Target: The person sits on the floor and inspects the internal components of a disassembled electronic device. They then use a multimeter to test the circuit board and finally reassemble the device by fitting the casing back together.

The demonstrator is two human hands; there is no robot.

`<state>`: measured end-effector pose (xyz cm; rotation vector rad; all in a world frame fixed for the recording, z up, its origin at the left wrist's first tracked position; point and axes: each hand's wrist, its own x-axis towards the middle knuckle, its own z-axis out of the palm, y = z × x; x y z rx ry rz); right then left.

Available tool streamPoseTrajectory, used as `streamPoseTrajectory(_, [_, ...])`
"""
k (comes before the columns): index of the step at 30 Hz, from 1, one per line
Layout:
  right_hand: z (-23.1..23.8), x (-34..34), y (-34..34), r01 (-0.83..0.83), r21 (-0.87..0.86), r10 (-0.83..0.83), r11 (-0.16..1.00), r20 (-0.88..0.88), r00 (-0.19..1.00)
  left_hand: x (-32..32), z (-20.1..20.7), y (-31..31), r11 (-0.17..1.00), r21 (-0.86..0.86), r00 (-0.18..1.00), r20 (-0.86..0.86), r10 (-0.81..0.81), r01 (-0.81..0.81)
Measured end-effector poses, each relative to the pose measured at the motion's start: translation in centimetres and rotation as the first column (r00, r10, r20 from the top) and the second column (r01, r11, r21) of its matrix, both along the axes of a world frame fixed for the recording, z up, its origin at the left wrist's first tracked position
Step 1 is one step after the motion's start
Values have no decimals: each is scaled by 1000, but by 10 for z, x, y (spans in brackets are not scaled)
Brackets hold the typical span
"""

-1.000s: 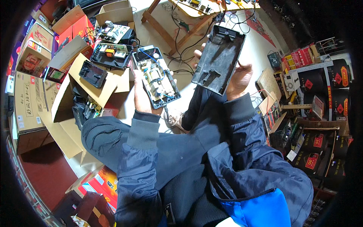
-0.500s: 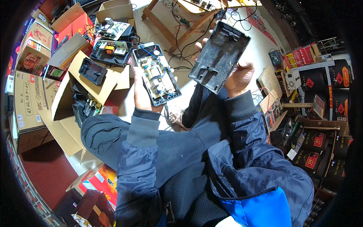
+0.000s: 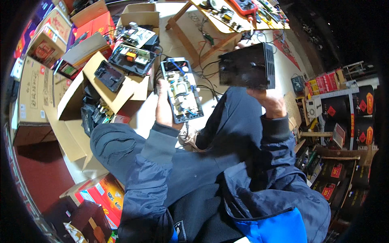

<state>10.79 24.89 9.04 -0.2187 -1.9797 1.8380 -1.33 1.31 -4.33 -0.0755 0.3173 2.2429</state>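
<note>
My left hand (image 3: 163, 106) is wrapped round a black open-topped charger case (image 3: 198, 108) and holds it above my lap. A circuit board (image 3: 179, 88) with coils, blue wires and whitish parts lies inside the case, and a dark cable (image 3: 187, 128) leaves its near end. To the right, my right hand (image 3: 270, 103) grips a black plastic cover (image 3: 241, 69) from below, its fingers partly hidden behind it. Slots show along the cover's right side; its broad face is blurred. The cover and the case are apart.
On the left, an open carton (image 3: 73, 135) holds electronic parts, and an opened adapter (image 3: 131, 58) and a black shell (image 3: 109, 77) lie over it. A wooden table (image 3: 221, 24) with boards and tools stands ahead. Shelved boxes (image 3: 336, 172) line the right.
My right hand has turned the cover, so its slotted side now shows at the right. The view has shifted, bringing more of the table into sight. My left hand keeps its hold.
</note>
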Motion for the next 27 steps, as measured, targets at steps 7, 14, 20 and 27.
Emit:
streamPoseTrajectory(7, [62, -30, -39, -237, 961, 401, 142, 163, 901, 6, 14, 1, 997, -67, 998, -59, -30, 26])
streamPoseTrajectory(14, [48, -40, -54, -357, 928, 492, -103, 359, 793, 12, 22, -4, 978, -186, 988, -102, -116, 95])
streamPoseTrajectory(20, [38, -42, -56, -384, 915, 461, -127, 397, 794, 14, 25, -6, 987, -71, 985, -87, -147, 141])
streamPoseTrajectory(27, [31, -45, -54, -389, 916, 473, -99, 388, 791, 14, 21, -3, 989, -56, 988, -65, -142, 138])
